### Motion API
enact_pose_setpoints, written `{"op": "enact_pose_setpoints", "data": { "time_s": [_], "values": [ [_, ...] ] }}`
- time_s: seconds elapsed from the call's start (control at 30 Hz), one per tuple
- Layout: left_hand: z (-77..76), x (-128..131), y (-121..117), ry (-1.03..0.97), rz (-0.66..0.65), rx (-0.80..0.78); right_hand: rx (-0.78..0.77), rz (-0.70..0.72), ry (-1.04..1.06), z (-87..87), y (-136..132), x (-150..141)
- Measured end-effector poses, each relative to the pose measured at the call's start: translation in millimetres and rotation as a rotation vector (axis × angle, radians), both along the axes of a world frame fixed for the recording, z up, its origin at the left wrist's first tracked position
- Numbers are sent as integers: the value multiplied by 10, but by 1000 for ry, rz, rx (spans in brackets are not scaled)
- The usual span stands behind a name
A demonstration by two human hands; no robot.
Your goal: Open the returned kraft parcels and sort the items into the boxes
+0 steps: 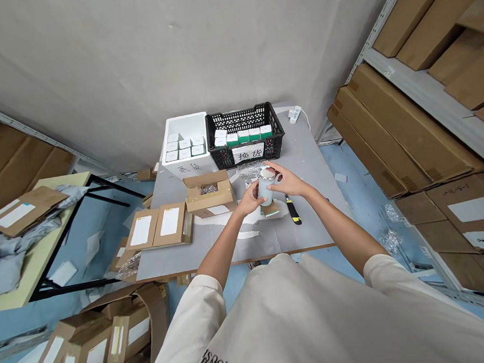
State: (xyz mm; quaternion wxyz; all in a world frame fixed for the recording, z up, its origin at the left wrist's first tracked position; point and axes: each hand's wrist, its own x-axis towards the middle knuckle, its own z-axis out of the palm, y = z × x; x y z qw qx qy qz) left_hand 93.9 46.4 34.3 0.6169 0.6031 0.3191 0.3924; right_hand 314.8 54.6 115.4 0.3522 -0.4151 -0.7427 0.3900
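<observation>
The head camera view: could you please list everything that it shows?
Mug: one, pale blue, in both hands
Knife: one, black and yellow, table's right
Black crate: one, holding white-and-green boxes, table's back
Foam box: one, white, holding white boxes, left of crate
Open carton: one, brown, mid-table
Labelled cartons: two, brown, table's left
Power strip: one, white, back right
Table: one, grey, centre
Side table: one, yellowish, far left, under grey parcels
Other cartons: many, brown, shelves and floor
Wall: grey, behind
Floor: blue
Hands: two, left and right, bare, on mug
</observation>
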Motion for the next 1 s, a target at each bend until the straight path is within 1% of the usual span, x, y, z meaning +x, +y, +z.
{"op": "enact_pose_setpoints", "data": {
  "time_s": [0.13, 0.2, 0.27, 0.33, 0.43, 0.57, 0.63, 0.73, 0.87, 0.93, 1.0],
  "values": [
    [52, -37, 16, 78, -36, 87, 26, 84, -89, 67, 18, 37],
    [59, -42, 35, 103, -22, 101, 46, 75, -97, 90, 21, 25],
    [44, -47, 48, 131, 40, 101, 58, 30, -94, 95, 19, 8],
    [2, -64, 43, 188, 127, 99, 67, -30, -98, 74, 15, -5],
    [-104, -111, -9, 330, 233, 129, 61, -96, -108, -6, 8, -6],
    [-265, -173, -103, 522, 272, 236, 38, -115, -112, -140, -4, 7],
    [-325, -185, -129, 578, 286, 244, 29, -103, -121, -194, -16, 9],
    [-383, -188, -132, 624, 311, 170, 28, -91, -142, -249, -41, 5],
    [-424, -179, -97, 623, 380, 8, 53, -86, -198, -319, -84, -25],
    [-436, -168, -83, 612, 391, -62, 74, -88, -236, -387, -112, -59],
    [-444, -156, -77, 599, 394, -112, 79, -91, -290, -490, -145, -106]
  ]
}}
